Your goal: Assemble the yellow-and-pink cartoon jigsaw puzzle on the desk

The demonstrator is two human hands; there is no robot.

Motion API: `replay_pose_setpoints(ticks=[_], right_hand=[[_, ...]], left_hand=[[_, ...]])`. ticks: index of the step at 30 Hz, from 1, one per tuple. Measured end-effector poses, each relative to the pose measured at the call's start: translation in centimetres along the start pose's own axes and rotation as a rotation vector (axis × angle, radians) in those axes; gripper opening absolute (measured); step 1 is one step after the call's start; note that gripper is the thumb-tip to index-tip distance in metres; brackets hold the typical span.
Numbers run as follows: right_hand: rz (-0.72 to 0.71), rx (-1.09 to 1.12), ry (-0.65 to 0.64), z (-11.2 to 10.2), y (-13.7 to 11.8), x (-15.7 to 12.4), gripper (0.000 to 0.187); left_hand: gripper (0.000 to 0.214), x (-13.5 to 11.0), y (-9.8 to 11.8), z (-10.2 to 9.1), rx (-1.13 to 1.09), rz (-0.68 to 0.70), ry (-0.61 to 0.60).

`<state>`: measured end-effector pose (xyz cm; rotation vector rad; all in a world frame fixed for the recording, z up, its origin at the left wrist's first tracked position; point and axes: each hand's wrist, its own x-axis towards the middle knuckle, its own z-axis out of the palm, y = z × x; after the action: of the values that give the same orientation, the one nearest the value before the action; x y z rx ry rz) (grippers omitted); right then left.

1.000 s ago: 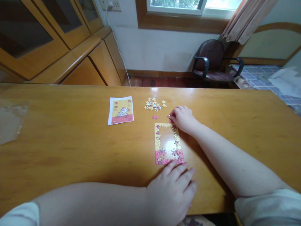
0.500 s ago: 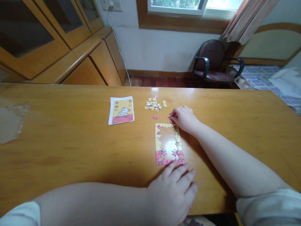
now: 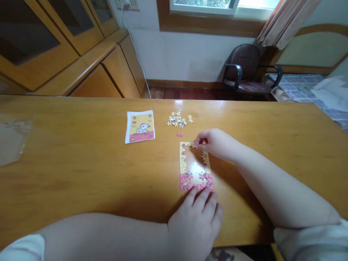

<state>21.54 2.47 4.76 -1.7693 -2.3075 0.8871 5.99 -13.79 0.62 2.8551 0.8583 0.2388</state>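
A partly joined jigsaw puzzle [image 3: 182, 168] lies on the table, its yellow and pink border framing bare wood. My right hand [image 3: 214, 143] is over its top right corner, thumb and forefinger pinching a small puzzle piece [image 3: 194, 146]; the hand hides part of the border. Flat at the puzzle's bottom edge rests my left hand [image 3: 197, 217], fingers spread, the tips touching the pink pieces. Just above the puzzle lie loose pink pieces [image 3: 179, 134]. Beyond them is a heap of yellow and white pieces [image 3: 176, 120], with a few yellow ones [image 3: 190, 119] beside it.
A printed picture card [image 3: 140, 127] of a white animal on yellow and pink lies left of the pieces. A clear plastic bag [image 3: 12, 141] is at the table's [image 3: 81, 174] far left. Past the table stand a brown armchair [image 3: 244, 69] and wooden cabinets [image 3: 108, 72].
My right hand has come down from above the puzzle to its top edge, bringing a piece inside the frame. My left hand has shifted slightly left.
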Motion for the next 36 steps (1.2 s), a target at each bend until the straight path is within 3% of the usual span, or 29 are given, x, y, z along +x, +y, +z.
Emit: replay_pose_setpoints(ticks=[6, 10, 20, 36], right_hand=[[-0.102, 0.065, -0.397, 1.1, -0.5, -0.9, 0.008], [-0.145, 0.101, -0.528, 1.9, 0.0, -0.7, 0.009], [-0.121, 0.105, -0.582, 1.9, -0.9, -1.0, 0.012], [-0.122, -0.094, -0.489, 2.0, -1.6, -1.3, 0.012]], left_hand=[[0.049, 0.1, -0.3, -0.3, -0.017, -0.091, -0.074], [0.058, 0.2, -0.7, -0.1, -0.044, -0.089, -0.098], [0.064, 0.4, -1.3, 0.3, -0.075, -0.095, -0.119], [0.065, 0.3, -1.3, 0.2, -0.051, -0.094, -0.125]])
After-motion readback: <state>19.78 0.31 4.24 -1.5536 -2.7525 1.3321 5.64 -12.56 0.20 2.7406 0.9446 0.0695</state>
